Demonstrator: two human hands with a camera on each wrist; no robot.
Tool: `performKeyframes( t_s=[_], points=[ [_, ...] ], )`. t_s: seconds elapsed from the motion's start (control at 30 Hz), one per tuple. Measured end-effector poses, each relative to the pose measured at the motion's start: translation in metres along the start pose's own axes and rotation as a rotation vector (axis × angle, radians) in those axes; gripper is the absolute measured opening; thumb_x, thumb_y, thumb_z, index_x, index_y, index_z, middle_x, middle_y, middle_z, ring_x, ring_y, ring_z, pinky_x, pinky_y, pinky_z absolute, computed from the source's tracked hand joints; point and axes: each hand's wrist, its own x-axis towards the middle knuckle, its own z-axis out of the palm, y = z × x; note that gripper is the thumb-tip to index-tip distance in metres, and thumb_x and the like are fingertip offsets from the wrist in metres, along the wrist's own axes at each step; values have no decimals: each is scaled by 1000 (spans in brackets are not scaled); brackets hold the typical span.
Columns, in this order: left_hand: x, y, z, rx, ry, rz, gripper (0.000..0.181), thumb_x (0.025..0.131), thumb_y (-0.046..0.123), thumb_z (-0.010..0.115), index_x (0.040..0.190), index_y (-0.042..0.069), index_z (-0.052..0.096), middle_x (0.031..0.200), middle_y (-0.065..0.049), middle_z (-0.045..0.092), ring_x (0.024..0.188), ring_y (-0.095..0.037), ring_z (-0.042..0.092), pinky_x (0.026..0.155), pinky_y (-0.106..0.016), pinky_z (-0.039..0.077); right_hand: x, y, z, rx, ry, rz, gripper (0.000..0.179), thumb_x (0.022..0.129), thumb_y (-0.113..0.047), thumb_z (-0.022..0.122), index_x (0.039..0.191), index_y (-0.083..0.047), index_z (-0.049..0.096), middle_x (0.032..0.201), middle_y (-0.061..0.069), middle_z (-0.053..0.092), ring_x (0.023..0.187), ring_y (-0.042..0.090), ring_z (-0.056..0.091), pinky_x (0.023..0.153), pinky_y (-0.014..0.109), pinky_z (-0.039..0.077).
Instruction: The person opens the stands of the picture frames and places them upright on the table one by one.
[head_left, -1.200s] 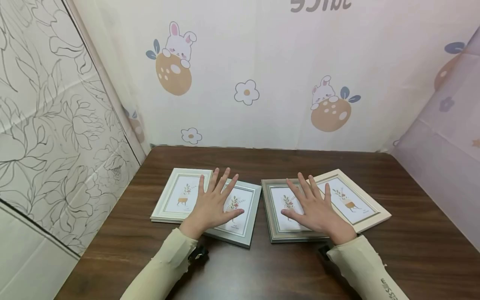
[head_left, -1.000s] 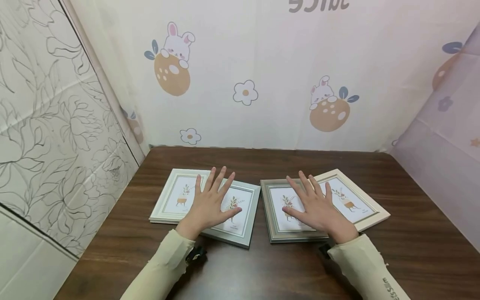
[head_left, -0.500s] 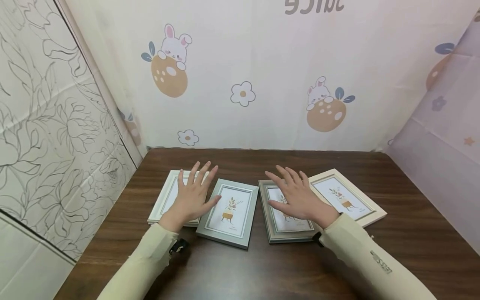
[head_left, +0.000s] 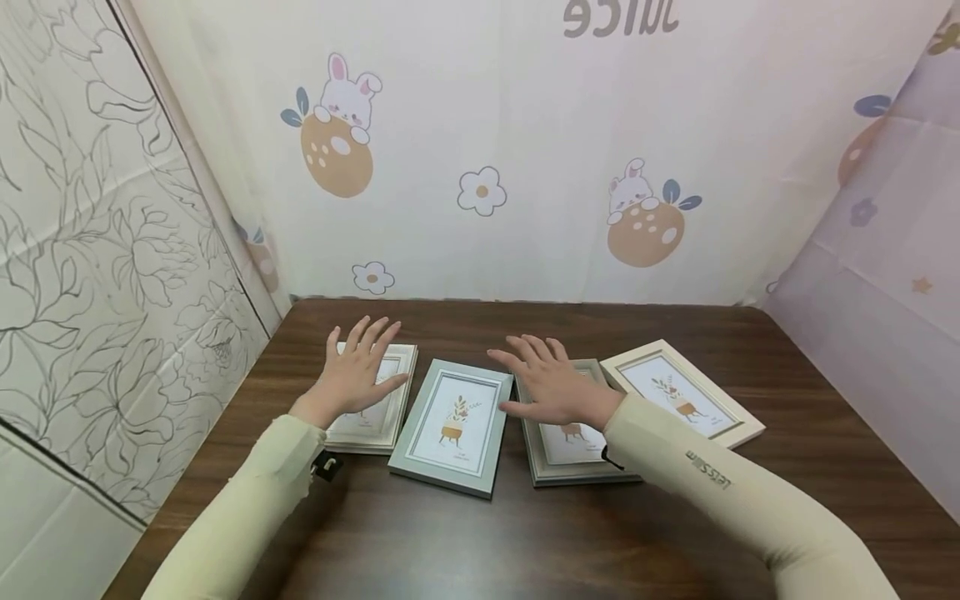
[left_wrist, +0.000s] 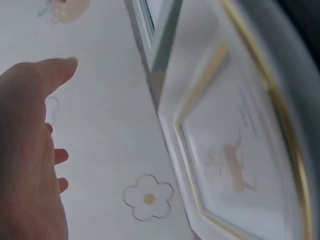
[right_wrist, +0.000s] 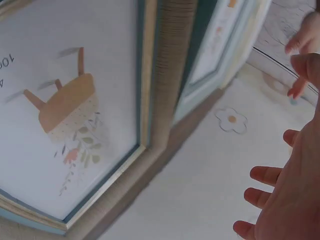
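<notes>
"What's around you?"
"I face a far pale backdrop (head_left: 555, 117) printed with rabbits (head_left: 348, 96) leaning on tan fruit (head_left: 337, 156), white flowers (head_left: 482, 192) and mirrored lettering (head_left: 622, 17)."
"And the sides?"
"Line-drawn blossoms (head_left: 153, 267) cover the left panel (head_left: 82, 400); the right wall (head_left: 877, 242) is pale lilac, with a star (head_left: 922, 286)."
"Below?"
"A dark wood-grain table (head_left: 555, 558), its near part softly shining."

Small screened-in nook, home or studio unclear: dark-brown wood-grain table (head_left: 450, 550) up against white sheet w/ bunny-and-fruit prints (head_left: 420, 150); pale-lilac printed sheet (head_left: 885, 317) on R, white panel w/ grey line-drawn flowers (head_left: 112, 208) on L, i.e. decorative, domestic-style décor.
</notes>
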Motion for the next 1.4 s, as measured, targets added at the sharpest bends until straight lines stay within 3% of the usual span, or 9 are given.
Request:
performKeyframes(
  t_s=[0.13,0.4,0.67,1.03,1.4],
  points=[
    [6,-15,4,-16,-48,-26,84,96,51,56,158,9,18,160,-17,20,147,-40,10,108,-69,1,9,-3,6,-8,-74,-17,78,95,-56,57,156,-17,29,158,21,26,144,41,23,109,65,16],
    [21,-43,17,-25,-35,-107,80,98,47,56,157,9,18,157,-20,22,146,-42,13,108,-70,1,26,-6,16,-55,-137,-36,78,95,-59,53,156,-17,29,157,21,26,144,41,22,109,66,16],
    [28,-58,27,8,-188,-144,70,101,39,54,155,5,25,159,-23,20,146,-45,12,109,-71,0,39,-3,27,-67,-174,-40,78,95,-61,52,156,-19,30,156,20,27,143,38,22,109,65,16],
    [47,-74,45,115,-318,-163,57,106,40,42,152,7,36,157,-25,26,146,-46,15,111,-69,3,39,-5,28,-100,-217,-53,78,92,-62,54,155,-20,34,155,18,31,141,38,28,108,63,20],
    [48,-76,48,112,-279,-147,50,107,34,43,148,5,42,153,-19,38,147,-39,19,111,-68,4,39,-2,33,-138,-234,-75,77,93,-64,51,155,-23,31,156,16,30,142,35,26,107,60,22]
  ],
)
